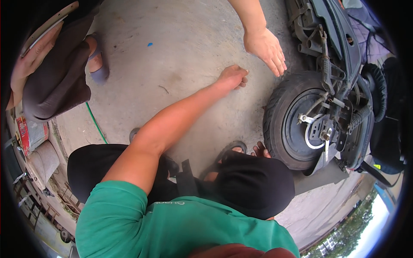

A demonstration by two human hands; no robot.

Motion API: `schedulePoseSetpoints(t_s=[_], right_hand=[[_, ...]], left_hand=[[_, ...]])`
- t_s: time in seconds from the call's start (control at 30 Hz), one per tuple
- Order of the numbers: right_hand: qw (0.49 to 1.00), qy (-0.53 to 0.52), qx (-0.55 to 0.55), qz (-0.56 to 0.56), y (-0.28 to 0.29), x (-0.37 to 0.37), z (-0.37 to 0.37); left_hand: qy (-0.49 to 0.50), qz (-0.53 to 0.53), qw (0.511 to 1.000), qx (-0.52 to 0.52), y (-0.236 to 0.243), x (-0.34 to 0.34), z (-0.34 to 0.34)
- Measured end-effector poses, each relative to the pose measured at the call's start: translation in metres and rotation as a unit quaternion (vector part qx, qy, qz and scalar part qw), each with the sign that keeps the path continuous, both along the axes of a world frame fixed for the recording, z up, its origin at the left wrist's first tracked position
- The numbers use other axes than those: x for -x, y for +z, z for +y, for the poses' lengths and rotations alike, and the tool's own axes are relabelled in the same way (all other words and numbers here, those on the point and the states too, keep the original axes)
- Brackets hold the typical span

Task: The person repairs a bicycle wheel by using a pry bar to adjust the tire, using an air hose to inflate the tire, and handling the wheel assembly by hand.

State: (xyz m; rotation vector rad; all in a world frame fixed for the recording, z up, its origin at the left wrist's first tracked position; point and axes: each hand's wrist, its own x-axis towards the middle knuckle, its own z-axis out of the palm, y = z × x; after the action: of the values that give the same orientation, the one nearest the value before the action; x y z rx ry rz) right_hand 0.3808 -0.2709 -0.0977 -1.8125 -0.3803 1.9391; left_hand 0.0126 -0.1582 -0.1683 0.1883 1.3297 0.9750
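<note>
My left arm stretches forward over the concrete floor, and my left hand point(232, 78) is closed with its fingers curled in. Whatever it may hold is hidden. Past my right knee, only the fingers of my right hand point(260, 150) show, apart from each other beside the black tire point(274, 116) of a scooter wheel. The knee covers the rest of that hand. The wheel's hub point(297, 124) carries a metal bracket, a lever and springs. From the top, another person's hand point(265, 48) reaches down, fingers extended, between my left hand and the scooter.
The dark scooter body point(344, 47) lies along the right side. At the left stands a person in dark trousers point(56, 86), with a hand around a flat device point(49, 26). A green hose point(95, 122) runs on the floor, and a small blue scrap point(149, 44) lies farther off.
</note>
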Motion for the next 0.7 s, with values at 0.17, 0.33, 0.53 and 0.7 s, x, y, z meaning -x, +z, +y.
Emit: schedulePoseSetpoints(t_s=[0.17,0.33,0.53,0.7], right_hand=[[1.000,0.005,-0.008,0.016,0.004,0.005,-0.002],[0.999,0.036,-0.025,0.017,0.007,0.020,-0.004],[0.999,0.051,-0.010,0.014,-0.008,0.009,-0.008],[1.000,-0.006,0.023,0.001,-0.018,-0.008,-0.012]], left_hand=[[-0.017,0.012,1.000,-0.006,0.006,-0.007,-0.002],[-0.015,0.013,1.000,-0.011,0.003,-0.008,-0.005],[-0.045,0.012,0.999,-0.021,-0.003,-0.010,-0.003],[-0.095,0.009,0.994,-0.047,-0.010,-0.020,-0.006]])
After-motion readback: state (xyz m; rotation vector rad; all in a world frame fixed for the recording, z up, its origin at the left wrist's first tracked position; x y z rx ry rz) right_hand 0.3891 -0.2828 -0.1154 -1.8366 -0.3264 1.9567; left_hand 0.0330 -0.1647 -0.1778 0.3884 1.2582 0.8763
